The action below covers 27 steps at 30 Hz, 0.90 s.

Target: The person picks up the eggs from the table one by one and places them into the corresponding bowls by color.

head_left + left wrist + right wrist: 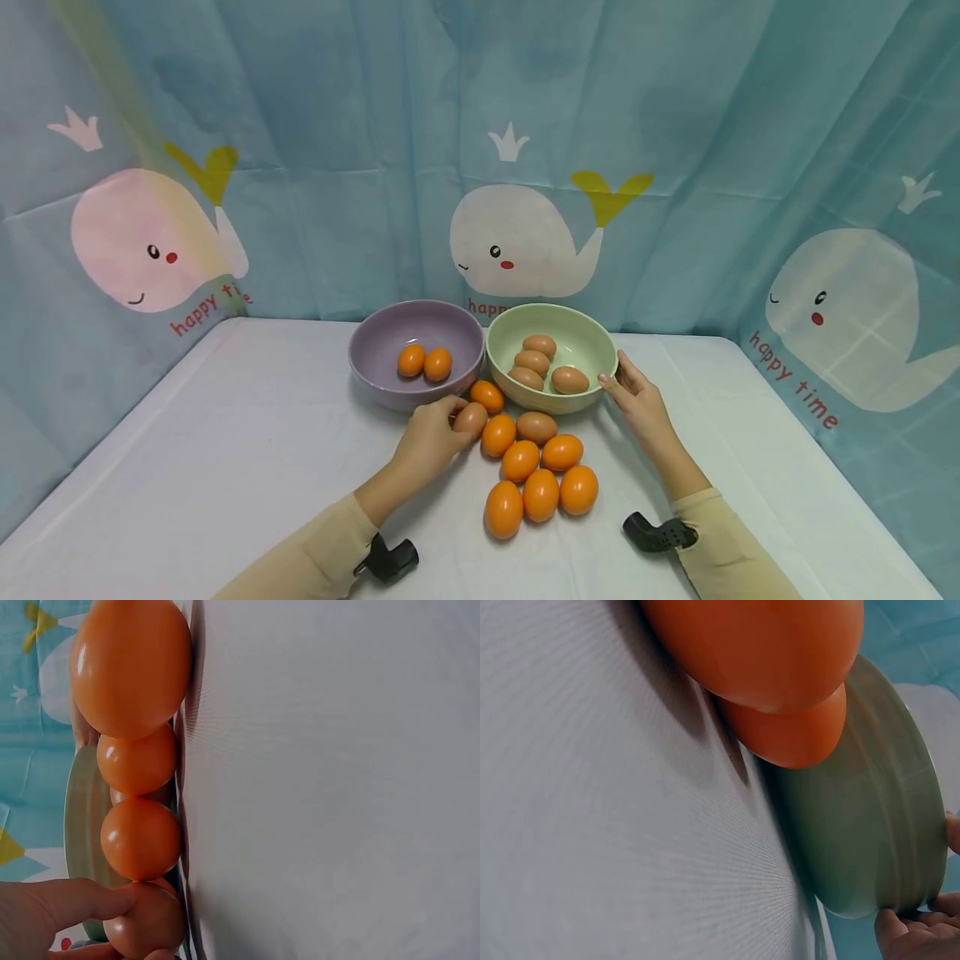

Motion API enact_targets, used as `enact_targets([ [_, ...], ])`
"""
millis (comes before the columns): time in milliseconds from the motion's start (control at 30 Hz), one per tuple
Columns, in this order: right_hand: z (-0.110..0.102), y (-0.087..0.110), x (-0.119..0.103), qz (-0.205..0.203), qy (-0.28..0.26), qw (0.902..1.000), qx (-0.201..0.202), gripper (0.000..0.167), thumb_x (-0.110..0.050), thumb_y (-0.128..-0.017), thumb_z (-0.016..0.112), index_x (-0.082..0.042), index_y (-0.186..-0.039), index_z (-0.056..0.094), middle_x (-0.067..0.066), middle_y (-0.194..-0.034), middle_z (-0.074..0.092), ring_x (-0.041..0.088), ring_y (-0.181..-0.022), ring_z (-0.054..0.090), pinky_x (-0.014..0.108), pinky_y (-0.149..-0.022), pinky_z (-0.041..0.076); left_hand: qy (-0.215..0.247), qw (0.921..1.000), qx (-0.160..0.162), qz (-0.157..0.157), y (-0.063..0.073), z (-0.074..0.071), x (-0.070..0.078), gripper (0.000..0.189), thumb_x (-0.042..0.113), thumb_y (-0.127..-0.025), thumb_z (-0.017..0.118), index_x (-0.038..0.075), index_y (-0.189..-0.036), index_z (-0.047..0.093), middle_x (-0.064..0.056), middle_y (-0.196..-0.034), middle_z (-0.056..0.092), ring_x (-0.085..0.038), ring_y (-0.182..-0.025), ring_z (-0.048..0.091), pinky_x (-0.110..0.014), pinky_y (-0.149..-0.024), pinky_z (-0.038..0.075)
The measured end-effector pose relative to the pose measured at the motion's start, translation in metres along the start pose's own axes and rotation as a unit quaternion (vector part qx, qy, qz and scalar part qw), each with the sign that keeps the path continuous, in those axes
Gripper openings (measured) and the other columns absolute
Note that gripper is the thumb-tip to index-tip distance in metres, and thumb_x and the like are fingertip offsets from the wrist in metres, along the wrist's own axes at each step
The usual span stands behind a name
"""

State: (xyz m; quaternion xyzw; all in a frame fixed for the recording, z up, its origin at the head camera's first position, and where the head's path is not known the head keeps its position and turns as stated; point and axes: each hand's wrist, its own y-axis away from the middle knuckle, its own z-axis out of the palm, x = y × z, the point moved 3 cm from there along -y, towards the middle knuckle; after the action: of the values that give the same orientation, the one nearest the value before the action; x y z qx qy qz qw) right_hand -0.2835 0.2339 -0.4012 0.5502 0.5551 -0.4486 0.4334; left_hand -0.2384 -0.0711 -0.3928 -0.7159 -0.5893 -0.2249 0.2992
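Observation:
My left hand (429, 439) pinches a brown egg (471, 419) between thumb and fingers, in front of the purple bowl (367, 379). In the left wrist view the thumb lies on that brown egg (147, 922), beside an orange egg (142, 838). At the right, my right hand (636, 406) grips the green bowl (592, 329) by its rim, thumb on the near edge and fingers along the outer side. Several brown eggs (532, 362) lie inside the green bowl. Two orange eggs (438, 364) sit in the purple one.
Several orange eggs (542, 495) lie loosely grouped on the white tablecloth (247, 467) between my forearms. Another brown egg (537, 427) rests among them, close in front of the green bowl. A blue curtain (337, 233) with printed whales hangs behind the table.

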Motion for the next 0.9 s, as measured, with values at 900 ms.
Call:
enact_targets([
  [900, 0.001, 0.0, 0.001, 0.002, -0.003, 1.0, 0.001, 0.073, -0.026, -0.103, 0.054, -0.011, -0.16, 0.01, 0.005, -0.167, 0.012, 0.018, -0.154, 0.014, 0.036, -0.121, 0.023, 0.13, 0.9884, -0.076, 0.016, -0.035, -0.016, 0.072, 0.042, 0.021, -0.082, 0.081, 0.007, -0.119, 0.07, -0.007, -0.11, 0.074, -0.019, -0.1, 0.069, -0.033, -0.088, 0.059],
])
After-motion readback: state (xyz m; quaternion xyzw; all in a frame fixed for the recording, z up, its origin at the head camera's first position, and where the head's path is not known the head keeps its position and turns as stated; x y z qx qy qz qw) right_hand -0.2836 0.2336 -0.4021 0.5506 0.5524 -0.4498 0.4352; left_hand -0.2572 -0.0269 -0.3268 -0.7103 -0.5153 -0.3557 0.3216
